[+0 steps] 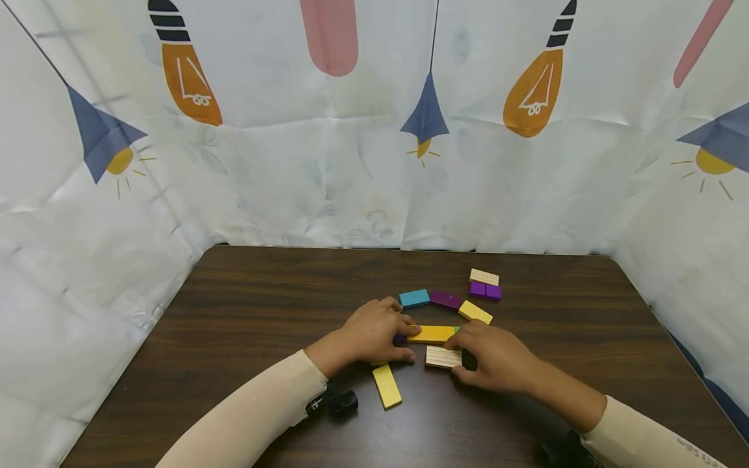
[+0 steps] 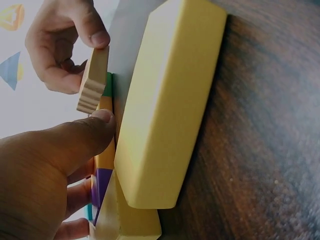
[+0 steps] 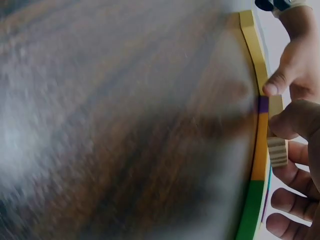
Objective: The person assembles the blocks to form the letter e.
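Observation:
My right hand [image 1: 497,357] pinches a plain wooden block [image 1: 443,357] between thumb and fingers; its ridged end shows in the right wrist view. The block is held just in front of an orange block [image 1: 433,334]. At that block's left end my left hand [image 1: 374,331] lies with fingers spread, one fingertip on it and the thumb apart in front. A small purple block [image 3: 263,104] joins the orange one on the left, a green block [image 3: 250,210] on the right. Two yellow blocks continue from the purple end, the nearer one [image 1: 387,387] slanting toward me; the left hand mostly covers the other.
Behind the hands, a blue block [image 1: 414,298], a dark purple block [image 1: 446,299] and a yellow block [image 1: 475,312] form a curve. Farther right stand another wooden block [image 1: 484,277] and purple blocks [image 1: 485,290]. A printed curtain [image 1: 328,182] hangs behind the brown table [image 1: 269,286].

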A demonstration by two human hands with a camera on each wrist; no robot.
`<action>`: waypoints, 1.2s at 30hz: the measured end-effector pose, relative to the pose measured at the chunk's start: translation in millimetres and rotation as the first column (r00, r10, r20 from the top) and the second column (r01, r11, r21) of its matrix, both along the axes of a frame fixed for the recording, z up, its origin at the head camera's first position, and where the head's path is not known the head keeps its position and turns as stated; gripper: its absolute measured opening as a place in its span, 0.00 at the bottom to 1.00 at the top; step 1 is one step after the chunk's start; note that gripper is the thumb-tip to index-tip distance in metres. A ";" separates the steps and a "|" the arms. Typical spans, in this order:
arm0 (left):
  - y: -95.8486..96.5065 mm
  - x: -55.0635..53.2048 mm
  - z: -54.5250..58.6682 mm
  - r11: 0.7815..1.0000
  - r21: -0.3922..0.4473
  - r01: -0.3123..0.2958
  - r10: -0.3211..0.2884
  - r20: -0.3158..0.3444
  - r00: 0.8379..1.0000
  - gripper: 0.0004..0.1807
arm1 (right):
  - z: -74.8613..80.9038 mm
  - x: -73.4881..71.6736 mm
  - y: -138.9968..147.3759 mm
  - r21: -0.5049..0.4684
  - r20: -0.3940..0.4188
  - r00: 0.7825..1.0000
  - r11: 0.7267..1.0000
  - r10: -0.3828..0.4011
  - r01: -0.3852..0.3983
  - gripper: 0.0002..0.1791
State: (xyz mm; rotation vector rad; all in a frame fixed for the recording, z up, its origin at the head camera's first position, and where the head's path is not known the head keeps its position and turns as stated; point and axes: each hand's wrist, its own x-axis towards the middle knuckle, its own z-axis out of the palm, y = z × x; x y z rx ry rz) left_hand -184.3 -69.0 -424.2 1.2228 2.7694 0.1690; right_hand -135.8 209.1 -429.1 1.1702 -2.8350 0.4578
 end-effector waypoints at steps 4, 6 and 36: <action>0.1 -0.2 -0.5 1.000 -0.007 -0.003 0.003 0.002 1.000 0.29 | -1.7 3.4 -2.5 0.000 0.008 1.000 1.000 0.009 -0.009 0.17; 0.1 -0.4 -0.4 1.000 -0.011 -0.006 0.006 0.005 1.000 0.29 | -2.7 4.9 -3.7 0.003 0.012 1.000 1.000 0.010 -0.010 0.18; 0.6 -2.1 -0.2 1.000 -0.009 -0.002 0.002 0.003 1.000 0.30 | -6.1 24.7 -19.9 0.010 0.118 0.991 0.998 0.066 -0.068 0.16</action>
